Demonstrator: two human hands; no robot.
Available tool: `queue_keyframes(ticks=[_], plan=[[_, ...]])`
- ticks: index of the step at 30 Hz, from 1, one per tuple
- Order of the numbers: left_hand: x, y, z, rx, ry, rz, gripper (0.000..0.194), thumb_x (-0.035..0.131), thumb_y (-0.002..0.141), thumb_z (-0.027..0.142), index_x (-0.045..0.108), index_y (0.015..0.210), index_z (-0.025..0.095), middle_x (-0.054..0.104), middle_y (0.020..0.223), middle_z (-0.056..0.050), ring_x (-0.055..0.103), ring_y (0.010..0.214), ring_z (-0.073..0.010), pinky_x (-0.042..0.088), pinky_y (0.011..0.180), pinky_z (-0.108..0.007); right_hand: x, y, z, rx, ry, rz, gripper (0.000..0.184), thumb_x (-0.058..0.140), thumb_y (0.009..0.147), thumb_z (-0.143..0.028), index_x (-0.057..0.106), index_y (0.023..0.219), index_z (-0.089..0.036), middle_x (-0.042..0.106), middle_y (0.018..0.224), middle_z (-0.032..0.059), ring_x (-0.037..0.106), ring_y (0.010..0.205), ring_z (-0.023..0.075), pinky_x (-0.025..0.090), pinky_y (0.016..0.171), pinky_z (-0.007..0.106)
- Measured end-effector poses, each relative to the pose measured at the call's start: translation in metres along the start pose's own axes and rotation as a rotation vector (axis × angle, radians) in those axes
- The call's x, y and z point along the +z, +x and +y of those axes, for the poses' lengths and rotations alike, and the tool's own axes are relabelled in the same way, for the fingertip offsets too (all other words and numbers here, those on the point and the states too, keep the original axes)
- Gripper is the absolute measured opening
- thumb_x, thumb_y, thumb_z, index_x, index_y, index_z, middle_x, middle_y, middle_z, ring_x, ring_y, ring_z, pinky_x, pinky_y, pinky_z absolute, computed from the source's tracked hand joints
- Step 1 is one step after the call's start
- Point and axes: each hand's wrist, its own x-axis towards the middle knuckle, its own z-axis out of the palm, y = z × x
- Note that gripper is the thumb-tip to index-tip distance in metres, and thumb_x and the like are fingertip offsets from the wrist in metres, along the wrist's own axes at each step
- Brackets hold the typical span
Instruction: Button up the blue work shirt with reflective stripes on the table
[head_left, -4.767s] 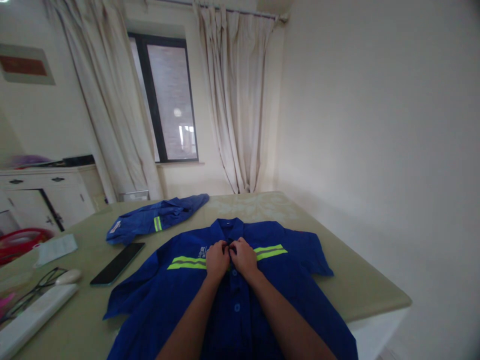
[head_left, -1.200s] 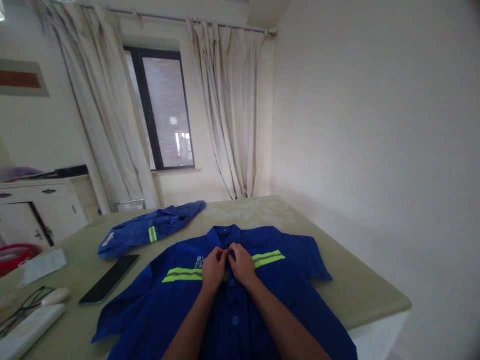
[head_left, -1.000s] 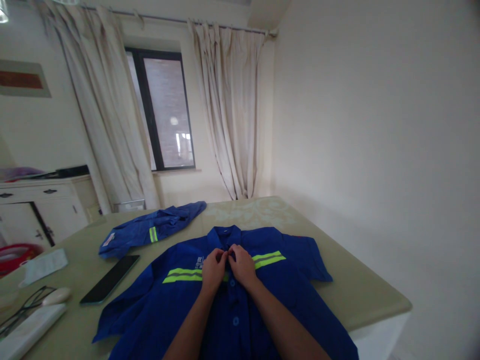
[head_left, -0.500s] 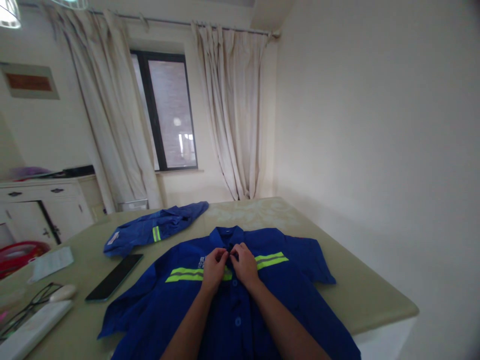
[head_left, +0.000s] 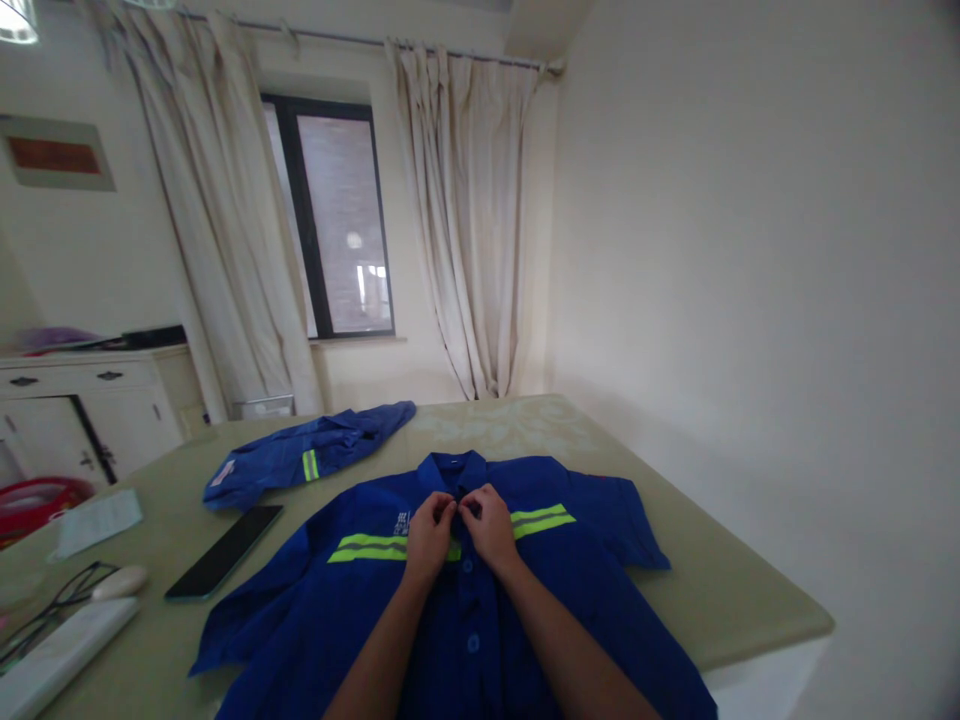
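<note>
Green tabletop bears a blue shirt. Left hand and right hand pinch its placket; lower buttons look fastened, the collar undone.

Two bare hands are observed: the left hand and the right hand. The left forearm and the right forearm are uncovered along their full visible length. A smooth widening is noted from narrow wrists. Both forearms are cut off by the lower edge of view. The fingers are partly hidden, and fine detail is too small to be assessed.
</note>
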Motion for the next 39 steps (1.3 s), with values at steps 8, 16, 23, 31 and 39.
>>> queue_keyframes(ticks=[8, 16, 23, 31, 39], plan=[[0.001, 0.000, -0.007, -0.011, -0.057, 0.021, 0.022, 0.054, 0.083, 0.033, 0.068, 0.092, 0.019, 0.076, 0.087, -0.007, 0.071, 0.082, -0.0221, 0.055, 0.079, -0.034, -0.002, -0.004, -0.009, 0.022, -0.095, -0.006, 0.012, 0.058, 0.089, -0.021, 0.069, 0.087, -0.024, 0.063, 0.099, 0.0022, 0.064, 0.087, 0.0159, 0.046, 0.080, 0.024], [0.002, 0.001, -0.007, -0.002, -0.079, 0.055, 0.022, 0.054, 0.083, 0.033, 0.068, 0.093, 0.019, 0.075, 0.086, -0.006, 0.070, 0.077, -0.0207, 0.055, 0.074, -0.033, -0.004, -0.004, -0.009, -0.024, 0.063, 0.061, 0.011, 0.057, 0.089, -0.021, 0.067, 0.086, -0.023, 0.061, 0.098, 0.0027, 0.063, 0.089, 0.0174, 0.047, 0.082, 0.026], [0.006, -0.006, 0.003, 0.041, 0.204, 0.006, 0.028, 0.050, 0.086, 0.015, 0.062, 0.110, 0.022, 0.070, 0.089, -0.003, 0.067, 0.088, -0.0202, 0.049, 0.081, -0.031, 0.003, 0.006, 0.007, 0.144, 0.183, 0.037, 0.009, 0.059, 0.084, -0.019, 0.067, 0.080, -0.019, 0.064, 0.095, 0.0055, 0.064, 0.088, 0.0187, 0.050, 0.080, 0.026], [0.004, 0.002, 0.005, -0.072, 0.414, -0.073, 0.029, 0.040, 0.100, 0.030, 0.067, 0.096, 0.022, 0.073, 0.094, -0.005, 0.068, 0.090, -0.0203, 0.046, 0.080, -0.029, -0.006, 0.011, 0.019, 0.127, 0.305, -0.031, 0.021, 0.053, 0.084, -0.026, 0.073, 0.083, -0.020, 0.071, 0.088, 0.0045, 0.067, 0.088, 0.0203, 0.051, 0.082, 0.030], [0.007, 0.020, -0.001, -0.053, 0.558, -0.223, 0.040, 0.038, 0.098, 0.026, 0.057, 0.133, 0.022, 0.058, 0.142, -0.009, 0.044, 0.139, -0.0277, 0.025, 0.117, -0.048, -0.013, -0.004, 0.011, 0.112, 0.507, -0.142, 0.046, 0.045, 0.091, -0.050, 0.067, 0.113, -0.016, 0.074, 0.093, 0.0105, 0.071, 0.074, 0.0232, 0.057, 0.068, 0.037]])
